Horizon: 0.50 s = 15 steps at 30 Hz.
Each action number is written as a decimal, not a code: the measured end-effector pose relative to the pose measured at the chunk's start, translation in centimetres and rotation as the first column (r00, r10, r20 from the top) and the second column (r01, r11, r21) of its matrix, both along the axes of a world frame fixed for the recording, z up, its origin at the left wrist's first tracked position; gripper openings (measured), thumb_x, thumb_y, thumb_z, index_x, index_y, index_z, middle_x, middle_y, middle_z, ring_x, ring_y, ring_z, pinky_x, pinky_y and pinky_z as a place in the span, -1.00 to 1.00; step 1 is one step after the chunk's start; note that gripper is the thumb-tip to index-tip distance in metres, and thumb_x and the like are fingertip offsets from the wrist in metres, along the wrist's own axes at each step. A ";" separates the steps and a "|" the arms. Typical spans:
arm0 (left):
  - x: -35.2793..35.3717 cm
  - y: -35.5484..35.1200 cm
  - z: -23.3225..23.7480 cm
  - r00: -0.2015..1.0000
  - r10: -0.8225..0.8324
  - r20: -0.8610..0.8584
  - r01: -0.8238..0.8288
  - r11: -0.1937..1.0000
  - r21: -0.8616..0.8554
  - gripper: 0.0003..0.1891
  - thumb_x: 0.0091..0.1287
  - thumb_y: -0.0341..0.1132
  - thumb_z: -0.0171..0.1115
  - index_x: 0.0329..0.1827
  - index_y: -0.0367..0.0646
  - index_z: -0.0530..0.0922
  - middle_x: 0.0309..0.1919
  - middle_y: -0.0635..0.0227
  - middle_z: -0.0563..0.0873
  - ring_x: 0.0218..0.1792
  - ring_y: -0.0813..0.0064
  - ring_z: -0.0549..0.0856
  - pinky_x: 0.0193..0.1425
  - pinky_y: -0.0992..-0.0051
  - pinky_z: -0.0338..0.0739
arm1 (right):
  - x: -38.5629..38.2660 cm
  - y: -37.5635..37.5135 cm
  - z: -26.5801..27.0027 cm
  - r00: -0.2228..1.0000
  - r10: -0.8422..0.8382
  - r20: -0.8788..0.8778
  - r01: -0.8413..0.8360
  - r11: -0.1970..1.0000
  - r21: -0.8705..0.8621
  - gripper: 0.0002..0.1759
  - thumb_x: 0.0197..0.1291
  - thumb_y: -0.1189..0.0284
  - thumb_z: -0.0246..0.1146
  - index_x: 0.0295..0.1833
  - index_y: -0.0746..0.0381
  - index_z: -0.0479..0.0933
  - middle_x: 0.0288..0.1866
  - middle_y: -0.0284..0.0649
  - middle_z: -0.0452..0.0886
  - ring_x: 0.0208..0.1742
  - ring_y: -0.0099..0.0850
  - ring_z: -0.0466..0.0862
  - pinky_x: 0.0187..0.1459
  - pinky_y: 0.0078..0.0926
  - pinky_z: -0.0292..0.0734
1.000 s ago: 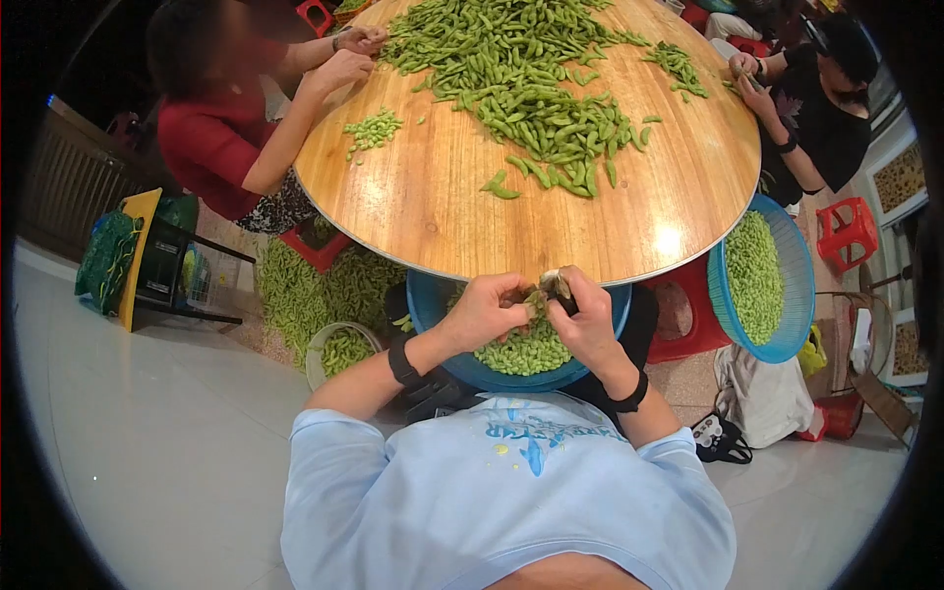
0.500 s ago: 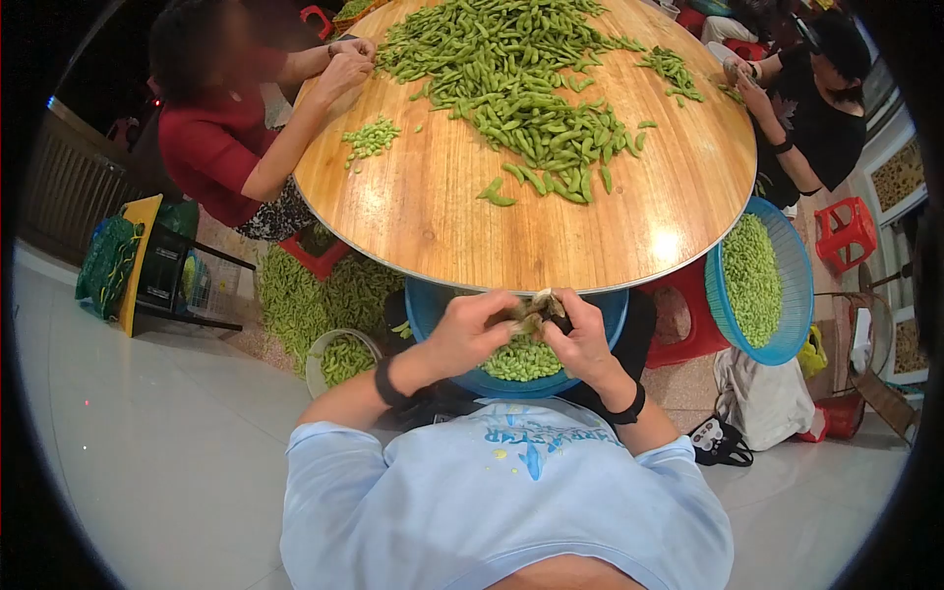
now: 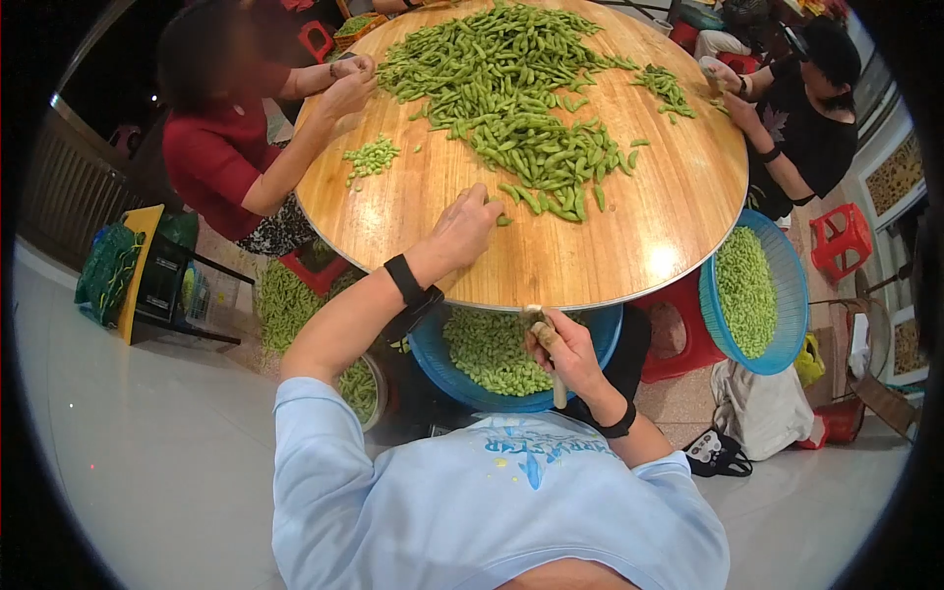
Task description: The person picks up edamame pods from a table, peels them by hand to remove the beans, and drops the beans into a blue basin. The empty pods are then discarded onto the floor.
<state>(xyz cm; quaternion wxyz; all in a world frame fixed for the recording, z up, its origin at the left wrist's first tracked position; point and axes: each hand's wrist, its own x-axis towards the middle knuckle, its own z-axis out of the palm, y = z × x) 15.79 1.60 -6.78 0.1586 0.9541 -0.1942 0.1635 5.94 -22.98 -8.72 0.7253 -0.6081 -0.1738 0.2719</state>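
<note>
My left hand reaches over the round wooden table, its fingers bent and closed on a green edamame pod near the front tip of the pod pile. Part of what lies under those fingers is hidden. Just in front of the table edge, my right hand is closed around a slim tool with a pale handle; the tool's working end cannot be made out. Below this hand stands a blue basin holding shelled green beans.
One person in red works at the left, beside a small heap of beans. Another in black sits at the right. A blue basket of beans, red stools and a bucket of pods surround the table.
My left hand has moved from beside the right hand forward onto the table, at the nearest pods. My right hand has lowered slightly, and the pale tool handle now shows.
</note>
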 end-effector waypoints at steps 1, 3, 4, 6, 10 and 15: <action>0.2 0.0 -0.3 1.000 -0.002 0.001 0.002 1.000 0.001 -0.85 0.08 -0.59 0.14 -0.26 -0.34 0.50 -0.31 0.01 0.50 -0.26 -0.03 0.57 -0.16 0.17 0.52 | -0.2 0.0 0.4 0.999 -0.051 -0.018 0.051 0.999 0.015 -0.67 0.43 0.36 -0.02 0.14 0.33 0.42 -0.41 -0.33 0.50 -0.57 -0.67 0.40 -0.56 -0.74 0.29; -0.1 -0.3 -0.3 0.989 -0.021 0.147 0.035 0.995 -0.092 -0.83 0.12 -0.51 0.24 -0.22 -0.32 0.54 -0.36 0.14 0.56 -0.36 0.16 0.60 -0.24 0.27 0.54 | 0.5 -0.1 -0.3 0.995 -0.080 -0.058 0.086 0.991 0.107 -0.65 0.43 0.38 -0.03 0.21 0.33 0.39 -0.38 -0.32 0.49 -0.56 -0.66 0.40 -0.57 -0.74 0.30; -0.6 -0.7 -0.2 0.989 -0.031 0.141 0.044 0.995 -0.087 -0.83 0.12 -0.51 0.24 -0.22 -0.32 0.54 -0.36 0.14 0.56 -0.36 0.16 0.60 -0.24 0.27 0.54 | 0.8 -0.1 -0.4 0.990 -0.103 -0.098 0.120 0.974 0.193 -0.61 0.43 0.41 -0.04 0.28 0.34 0.35 -0.36 -0.30 0.49 -0.55 -0.65 0.39 -0.58 -0.74 0.31; -2.7 -1.9 0.3 0.867 -0.216 -0.448 -0.242 0.604 -0.759 -0.82 0.19 -0.40 0.33 -0.20 -0.27 0.58 -0.45 0.32 0.60 -0.51 0.48 0.56 -0.43 0.48 0.50 | 1.2 0.3 -0.2 0.981 -0.155 -0.117 0.179 0.958 0.226 -0.62 0.42 0.40 -0.03 0.27 0.31 0.36 -0.39 -0.31 0.46 -0.55 -0.64 0.40 -0.57 -0.72 0.32; -6.7 -4.6 2.8 0.721 -0.361 -0.592 -0.422 0.449 -0.788 -0.84 0.27 -0.36 0.32 -0.18 -0.23 0.60 -0.54 0.46 0.59 -0.60 0.73 0.48 -0.59 0.67 0.35 | 1.6 0.9 0.4 0.963 -0.153 -0.223 0.220 0.922 0.319 -0.56 0.43 0.45 -0.03 0.38 0.27 0.28 -0.36 -0.32 0.46 -0.52 -0.64 0.40 -0.58 -0.70 0.34; -7.9 -5.2 2.1 0.649 -0.506 -0.568 -0.469 0.322 -0.823 -0.88 0.30 -0.39 0.28 -0.23 -0.26 0.58 -0.57 0.46 0.58 -0.65 0.76 0.45 -0.63 0.73 0.27 | 1.5 0.9 0.7 0.964 0.009 -0.265 0.098 0.917 0.387 -0.52 0.43 0.44 -0.02 0.43 0.23 0.23 -0.33 -0.26 0.46 -0.48 -0.58 0.40 -0.56 -0.70 0.33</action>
